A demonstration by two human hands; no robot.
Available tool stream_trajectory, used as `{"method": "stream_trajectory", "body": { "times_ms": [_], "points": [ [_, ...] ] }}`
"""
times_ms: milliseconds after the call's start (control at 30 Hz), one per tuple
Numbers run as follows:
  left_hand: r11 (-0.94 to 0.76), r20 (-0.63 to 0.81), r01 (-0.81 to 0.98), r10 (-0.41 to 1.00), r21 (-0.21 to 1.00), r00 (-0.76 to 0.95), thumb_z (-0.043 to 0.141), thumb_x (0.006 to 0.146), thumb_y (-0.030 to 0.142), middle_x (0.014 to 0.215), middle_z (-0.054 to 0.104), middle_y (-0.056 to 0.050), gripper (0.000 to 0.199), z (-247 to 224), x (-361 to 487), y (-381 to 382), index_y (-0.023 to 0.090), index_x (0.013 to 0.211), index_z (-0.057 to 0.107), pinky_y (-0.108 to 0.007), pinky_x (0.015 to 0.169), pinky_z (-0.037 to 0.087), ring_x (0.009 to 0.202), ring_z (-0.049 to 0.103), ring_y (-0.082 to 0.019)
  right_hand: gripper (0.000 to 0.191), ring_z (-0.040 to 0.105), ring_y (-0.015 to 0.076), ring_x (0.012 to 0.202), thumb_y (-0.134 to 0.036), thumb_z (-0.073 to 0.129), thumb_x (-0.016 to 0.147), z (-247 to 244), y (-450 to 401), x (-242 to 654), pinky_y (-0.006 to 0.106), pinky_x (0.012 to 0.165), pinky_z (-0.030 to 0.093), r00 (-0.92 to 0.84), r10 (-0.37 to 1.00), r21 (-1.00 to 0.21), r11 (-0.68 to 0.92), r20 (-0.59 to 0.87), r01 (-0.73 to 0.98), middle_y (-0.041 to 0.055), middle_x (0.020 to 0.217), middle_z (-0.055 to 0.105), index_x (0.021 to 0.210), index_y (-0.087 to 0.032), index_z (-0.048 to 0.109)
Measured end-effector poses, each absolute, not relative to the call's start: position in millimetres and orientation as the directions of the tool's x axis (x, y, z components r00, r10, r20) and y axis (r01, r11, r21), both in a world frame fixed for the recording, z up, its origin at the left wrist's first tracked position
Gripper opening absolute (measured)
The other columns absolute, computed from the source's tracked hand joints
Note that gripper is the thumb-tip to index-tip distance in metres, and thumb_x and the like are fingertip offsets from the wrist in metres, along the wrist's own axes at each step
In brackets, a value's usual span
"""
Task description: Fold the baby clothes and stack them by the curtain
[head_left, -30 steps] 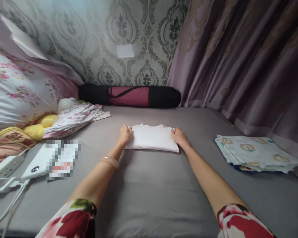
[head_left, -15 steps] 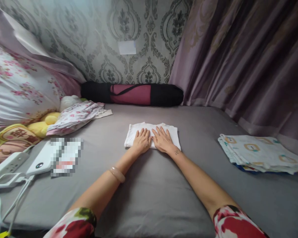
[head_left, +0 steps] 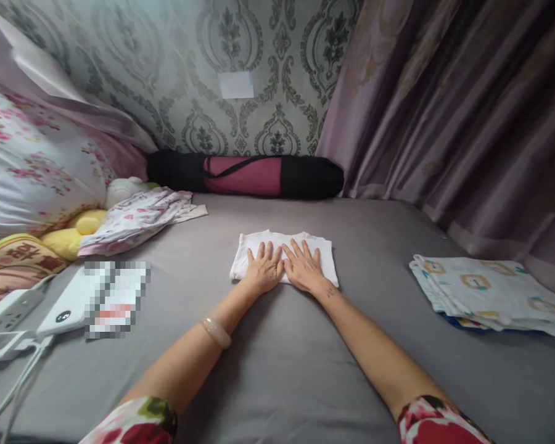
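A white folded cloth garment (head_left: 326, 256) lies flat on the grey bed sheet (head_left: 277, 345), straight in front of me. My left hand (head_left: 263, 270) rests palm down on its left half with the fingers spread. On the right half lies my right hand (head_left: 303, 266), also flat with fingers apart. The two thumbs come together near the middle of the cloth. Both palms hide part of the fabric beneath them, and neither hand grips it.
A stack of folded patterned cloths (head_left: 490, 287) is at the right. Along the wall lies a black and maroon long bag (head_left: 243, 174). At left are a crumpled printed garment (head_left: 141, 213), a yellow plush toy (head_left: 62, 243), a white power bank (head_left: 69, 308) and a power strip (head_left: 12, 311) with cables.
My hands have slid slightly toward me on the white cloth, the left also a little to the left. The view has shifted slightly. Both hands stay flat.
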State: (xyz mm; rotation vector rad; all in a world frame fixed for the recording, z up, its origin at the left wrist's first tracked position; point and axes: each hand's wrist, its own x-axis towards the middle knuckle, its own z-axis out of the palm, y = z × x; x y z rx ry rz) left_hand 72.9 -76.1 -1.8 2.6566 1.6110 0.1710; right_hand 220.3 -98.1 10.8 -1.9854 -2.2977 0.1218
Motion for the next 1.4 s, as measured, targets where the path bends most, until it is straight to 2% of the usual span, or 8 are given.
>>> {"method": "stream_trajectory", "body": {
  "times_ms": [133, 267, 400, 567, 867, 1067, 1200, 1400],
  "points": [
    [-0.481, 0.08, 0.874, 0.876, 0.071, 0.475, 0.032, 0.096, 0.039, 0.147, 0.041, -0.018, 0.051, 12, 74, -72, 0.019, 0.142, 0.041, -0.067, 0.101, 0.03, 0.134, 0.035, -0.038, 0.055, 0.017, 0.0357, 0.143, -0.038, 0.026, 0.097, 16, -95, 221, 0.066, 0.109, 0.015, -0.147, 0.989, -0.125, 0.145, -0.01, 0.982, 0.0064, 0.159, 0.024, 0.15, -0.026, 0.032],
    [-0.456, 0.012, 0.878, 0.888, 0.148, 0.459, 0.034, 0.095, 0.036, 0.13, 0.057, -0.012, 0.039, 26, 73, -60, 0.024, 0.126, 0.055, -0.056, 0.096, 0.04, 0.119, 0.049, -0.032, 0.053, 0.023, 0.035, 0.14, -0.036, 0.026, 0.097, 26, -89, 219, 0.064, 0.108, 0.017, -0.129, 0.99, -0.162, 0.118, -0.057, 0.98, 0.0064, 0.157, 0.029, 0.148, -0.027, 0.036],
    [-0.345, 0.023, 0.894, 0.935, 0.285, 0.353, 0.029, 0.097, 0.032, 0.131, 0.059, -0.006, 0.037, 22, 67, -50, 0.025, 0.118, 0.059, -0.046, 0.098, 0.04, 0.118, 0.05, -0.028, 0.054, 0.027, 0.0366, 0.137, -0.044, 0.023, 0.098, 28, -86, 203, 0.064, 0.107, 0.017, -0.045, 0.998, -0.182, 0.036, -0.043, 0.983, 0.0099, 0.152, 0.036, 0.147, -0.027, 0.038],
    [-0.351, 0.107, 0.87, 0.936, 0.348, 0.335, 0.037, 0.093, 0.023, 0.137, 0.056, -0.004, 0.037, 8, 62, -51, 0.026, 0.125, 0.056, -0.043, 0.101, 0.037, 0.123, 0.047, -0.026, 0.057, 0.015, 0.0415, 0.142, -0.05, 0.024, 0.098, 12, -88, 186, 0.066, 0.107, 0.01, 0.069, 0.997, -0.125, -0.064, 0.038, 0.99, 0.0119, 0.158, 0.024, 0.152, -0.031, 0.028],
    [-0.426, 0.205, 0.869, 0.901, 0.253, 0.382, 0.036, 0.096, 0.023, 0.136, 0.056, -0.008, 0.035, 5, 67, -58, 0.021, 0.127, 0.054, -0.046, 0.108, 0.033, 0.129, 0.046, -0.024, 0.054, 0.017, 0.0397, 0.143, -0.044, 0.025, 0.099, 5, -87, 189, 0.066, 0.108, 0.011, 0.059, 0.995, -0.119, -0.049, 0.08, 0.992, 0.0109, 0.158, 0.025, 0.151, -0.03, 0.032],
    [-0.48, 0.345, 0.862, 0.846, 0.16, 0.407, 0.029, 0.099, 0.026, 0.153, 0.037, -0.009, 0.046, 7, 76, -61, 0.015, 0.141, 0.043, -0.048, 0.118, 0.018, 0.145, 0.025, -0.025, 0.054, 0.01, 0.027, 0.147, -0.029, 0.025, 0.098, 14, -87, 198, 0.057, 0.115, 0.003, -0.022, 0.984, -0.146, 0.049, 0.179, 0.988, 0.0098, 0.16, 0.02, 0.151, -0.019, 0.03],
    [-0.46, 0.211, 0.877, 0.879, 0.136, 0.428, 0.027, 0.1, 0.035, 0.152, 0.039, -0.009, 0.049, 0, 75, -58, 0.018, 0.144, 0.042, -0.051, 0.117, 0.021, 0.144, 0.028, -0.027, 0.055, 0.019, 0.0235, 0.146, -0.027, 0.026, 0.097, 9, -88, 205, 0.048, 0.117, 0.006, -0.106, 0.987, -0.147, 0.123, 0.122, 0.981, 0.0084, 0.157, 0.027, 0.15, -0.014, 0.034],
    [-0.45, 0.135, 0.886, 0.89, 0.108, 0.436, 0.024, 0.1, 0.038, 0.153, 0.036, -0.008, 0.051, -7, 72, -54, 0.02, 0.146, 0.04, -0.053, 0.116, 0.023, 0.143, 0.03, -0.028, 0.054, 0.023, 0.0237, 0.144, -0.028, 0.025, 0.098, 1, -88, 206, 0.048, 0.117, 0.008, -0.102, 0.988, -0.158, 0.12, 0.119, 0.98, 0.0084, 0.156, 0.03, 0.149, -0.013, 0.035]
  ]
}}
